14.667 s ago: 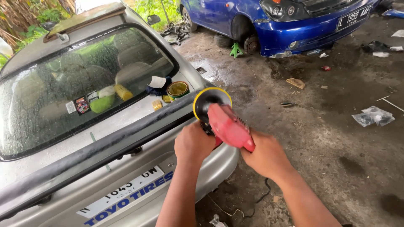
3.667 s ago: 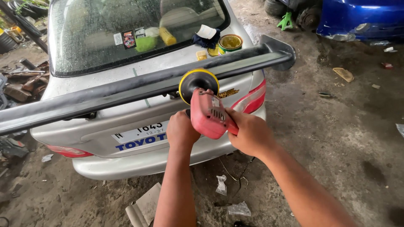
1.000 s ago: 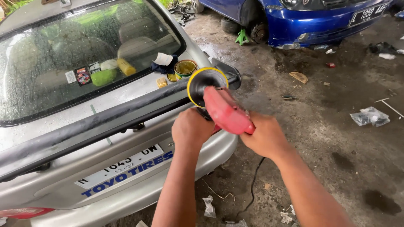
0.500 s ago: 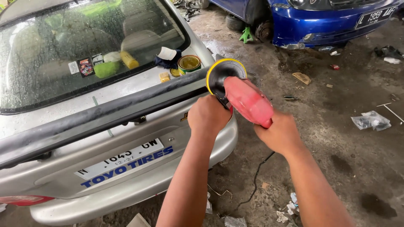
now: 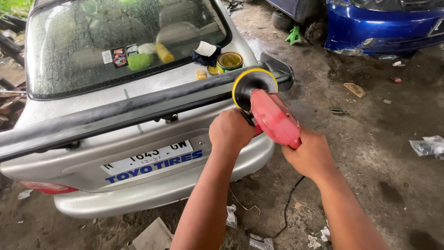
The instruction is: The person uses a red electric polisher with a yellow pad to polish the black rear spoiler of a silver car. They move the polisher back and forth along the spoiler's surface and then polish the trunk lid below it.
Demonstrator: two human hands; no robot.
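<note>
The red handheld polishing machine (image 5: 274, 118) presses its yellow-rimmed round pad (image 5: 253, 85) against the right end of the silver car's black rear spoiler (image 5: 138, 107), its long axis running back toward the person, left hand (image 5: 231, 132) clenched nearer the pad, right hand (image 5: 311, 155) gripping the tail, further right than a moment earlier.

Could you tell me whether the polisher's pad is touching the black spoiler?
Touching: in the head view the yellow-rimmed pad lies flat against the black spoiler, no gap showing.

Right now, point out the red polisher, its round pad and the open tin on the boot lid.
red polisher (image 5: 274, 119), head view, on its body.
round pad (image 5: 253, 84), head view, black backing.
open tin (image 5: 230, 60), head view, inside.
</note>
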